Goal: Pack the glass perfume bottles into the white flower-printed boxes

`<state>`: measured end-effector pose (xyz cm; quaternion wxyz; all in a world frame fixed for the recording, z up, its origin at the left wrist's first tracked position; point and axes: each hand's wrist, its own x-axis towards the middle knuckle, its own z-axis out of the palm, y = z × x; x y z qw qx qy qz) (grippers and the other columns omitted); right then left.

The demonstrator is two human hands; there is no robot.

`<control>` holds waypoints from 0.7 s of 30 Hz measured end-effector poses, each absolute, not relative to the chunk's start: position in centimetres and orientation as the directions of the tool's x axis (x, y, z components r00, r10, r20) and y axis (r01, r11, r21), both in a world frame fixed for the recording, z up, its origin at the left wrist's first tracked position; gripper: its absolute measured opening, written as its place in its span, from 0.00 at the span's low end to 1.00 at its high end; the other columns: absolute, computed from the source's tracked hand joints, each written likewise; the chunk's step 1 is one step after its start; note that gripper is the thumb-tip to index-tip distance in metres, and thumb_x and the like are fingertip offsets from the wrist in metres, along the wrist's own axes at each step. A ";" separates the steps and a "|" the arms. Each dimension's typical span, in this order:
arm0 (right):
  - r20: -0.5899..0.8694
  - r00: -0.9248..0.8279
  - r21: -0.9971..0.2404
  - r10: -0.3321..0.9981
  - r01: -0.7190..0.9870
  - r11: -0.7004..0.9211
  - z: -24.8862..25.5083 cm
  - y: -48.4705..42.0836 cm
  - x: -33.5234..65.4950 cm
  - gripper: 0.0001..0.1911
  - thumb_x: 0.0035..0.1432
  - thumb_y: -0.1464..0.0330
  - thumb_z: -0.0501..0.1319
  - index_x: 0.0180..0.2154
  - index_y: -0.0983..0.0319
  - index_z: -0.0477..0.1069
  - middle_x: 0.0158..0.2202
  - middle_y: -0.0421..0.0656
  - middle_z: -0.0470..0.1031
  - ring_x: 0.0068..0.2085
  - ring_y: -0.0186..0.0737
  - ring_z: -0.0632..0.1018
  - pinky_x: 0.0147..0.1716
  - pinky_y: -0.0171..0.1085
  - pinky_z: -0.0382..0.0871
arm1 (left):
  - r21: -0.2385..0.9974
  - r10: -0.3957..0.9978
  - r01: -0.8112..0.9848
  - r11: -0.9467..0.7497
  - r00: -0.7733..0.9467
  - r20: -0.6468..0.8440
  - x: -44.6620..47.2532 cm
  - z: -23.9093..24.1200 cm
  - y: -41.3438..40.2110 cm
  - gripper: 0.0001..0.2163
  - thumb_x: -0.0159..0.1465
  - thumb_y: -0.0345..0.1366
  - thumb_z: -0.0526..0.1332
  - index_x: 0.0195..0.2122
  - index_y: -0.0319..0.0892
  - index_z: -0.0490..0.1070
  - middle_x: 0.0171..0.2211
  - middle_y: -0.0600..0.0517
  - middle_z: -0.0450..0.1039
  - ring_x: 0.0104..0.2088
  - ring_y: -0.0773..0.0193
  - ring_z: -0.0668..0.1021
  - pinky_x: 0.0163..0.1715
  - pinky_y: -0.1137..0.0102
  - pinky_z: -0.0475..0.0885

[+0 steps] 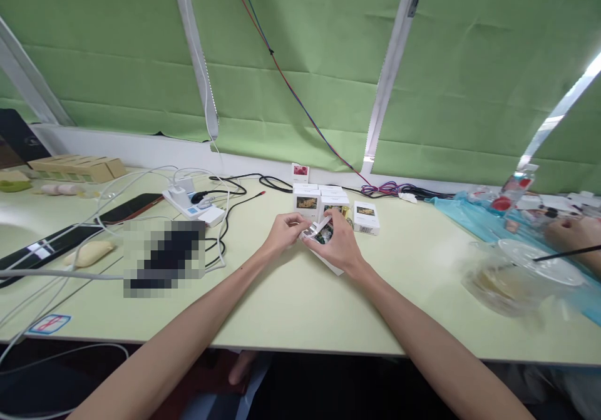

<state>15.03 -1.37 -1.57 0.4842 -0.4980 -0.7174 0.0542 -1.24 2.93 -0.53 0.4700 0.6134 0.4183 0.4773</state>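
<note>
Both of my hands meet over the middle of the pale green table [291,301]. My right hand [339,245] is wrapped round a small white box [323,235] with a picture on its face, tilted on its side. My left hand [284,232] pinches the box's open end flap with its fingertips. Just behind my hands stands a cluster of similar small white boxes [307,202], and one more white box [365,217] stands to their right.
A white power strip [193,207] with plugs and tangled cables lies at the left, beside a dark phone [134,206] and a blurred patch. Cardboard boxes [77,167] sit far left. Another person's hand [575,233] and clear plastic food containers [511,276] are at the right.
</note>
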 end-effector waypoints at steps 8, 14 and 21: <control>0.641 -0.028 -0.563 0.767 0.662 0.495 -1.6 -1.4 15.0 0.28 0.49 0.55 0.68 0.47 0.59 0.62 0.44 0.48 0.73 0.42 0.50 0.77 0.42 0.47 0.73 | 0.974 0.959 0.083 -0.212 0.212 0.191 -1.2 -0.9 3.1 0.13 0.51 0.45 0.70 0.22 0.40 0.74 0.14 0.57 0.61 0.15 0.74 0.59 0.16 0.74 0.51; 0.655 -0.001 -0.556 0.755 0.676 0.483 -1.7 -1.2 15.0 0.27 0.49 0.55 0.68 0.46 0.58 0.62 0.44 0.48 0.73 0.42 0.51 0.77 0.42 0.48 0.73 | 0.972 0.955 0.090 -0.215 0.228 0.190 -1.2 -0.8 3.0 0.16 0.53 0.48 0.69 0.21 0.40 0.73 0.15 0.57 0.61 0.15 0.73 0.59 0.16 0.74 0.51; 0.666 -0.018 -0.552 0.746 0.660 0.509 -1.8 -1.1 15.2 0.28 0.49 0.54 0.68 0.47 0.58 0.62 0.43 0.48 0.73 0.42 0.50 0.77 0.42 0.47 0.73 | 0.973 0.953 0.089 -0.215 0.237 0.189 -1.3 -0.5 2.8 0.20 0.54 0.54 0.68 0.21 0.39 0.72 0.14 0.57 0.57 0.16 0.73 0.58 0.16 0.74 0.50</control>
